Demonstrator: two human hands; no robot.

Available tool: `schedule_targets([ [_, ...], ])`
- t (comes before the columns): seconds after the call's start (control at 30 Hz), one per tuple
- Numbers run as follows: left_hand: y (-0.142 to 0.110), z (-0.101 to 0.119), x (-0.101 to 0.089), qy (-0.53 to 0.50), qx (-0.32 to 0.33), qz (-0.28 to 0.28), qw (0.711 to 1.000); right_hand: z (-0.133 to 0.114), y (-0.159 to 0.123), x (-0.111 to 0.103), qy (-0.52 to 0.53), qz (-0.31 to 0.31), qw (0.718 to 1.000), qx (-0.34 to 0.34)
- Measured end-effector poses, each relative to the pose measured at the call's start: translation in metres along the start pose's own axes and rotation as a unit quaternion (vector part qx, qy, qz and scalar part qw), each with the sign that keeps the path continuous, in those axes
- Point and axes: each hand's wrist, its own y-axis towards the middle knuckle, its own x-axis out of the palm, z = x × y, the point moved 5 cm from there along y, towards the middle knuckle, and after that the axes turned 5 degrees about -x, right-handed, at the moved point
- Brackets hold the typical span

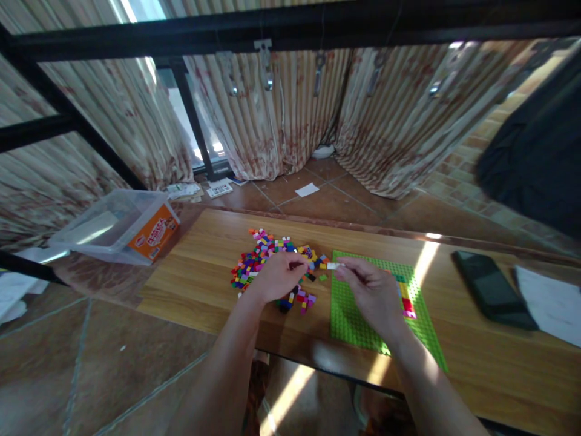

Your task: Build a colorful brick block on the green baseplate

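A white toy building brick [333,266] is pinched between the thumb and fingers of my right hand [371,293]. That hand hangs over the left half of a green studded baseplate [349,318]. Red, yellow and other coloured bricks [408,303] sit on the plate, partly covered by my right hand. Over the heap of loose, many-coloured bricks [249,263] is my left hand [279,277], its thumb and fingertips brought together. Whatever lies between those fingertips is too small to make out. Purple and pink bricks [306,300] lie just below it.
The wooden table [195,272] carries a dark phone [492,290] and white paper [551,303] on the right. On the floor at left stands a clear plastic bin [113,227] with an orange label. Curtains [281,121] and a black metal bar [290,39] are beyond the table.
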Motion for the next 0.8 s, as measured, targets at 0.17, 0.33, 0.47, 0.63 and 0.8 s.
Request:
schedule_targets([
  [0.17, 0.000, 0.001, 0.007, 0.141, -0.011, 0.002, 0.990, 0.008, 0.003, -0.037, -0.135, 0.071, 0.988, -0.012],
  [0.33, 0.004, 0.002, 0.006, 0.184, -0.039, 0.003, 0.982, 0.014, 0.004, -0.061, -0.207, 0.094, 0.973, -0.034],
  [0.47, 0.008, 0.004, 0.005, 0.166, -0.032, 0.026, 0.985, 0.030, 0.006, -0.084, -0.201, 0.129, 0.971, -0.004],
  [0.63, 0.013, 0.020, 0.024, 0.083, 0.029, 0.044, 0.995, 0.064, 0.006, -0.111, -0.067, 0.125, 0.986, 0.083],
  [0.8, 0.018, 0.043, 0.058, 0.016, 0.060, 0.055, 0.997, 0.077, 0.005, -0.119, -0.018, 0.075, 0.991, 0.109],
])
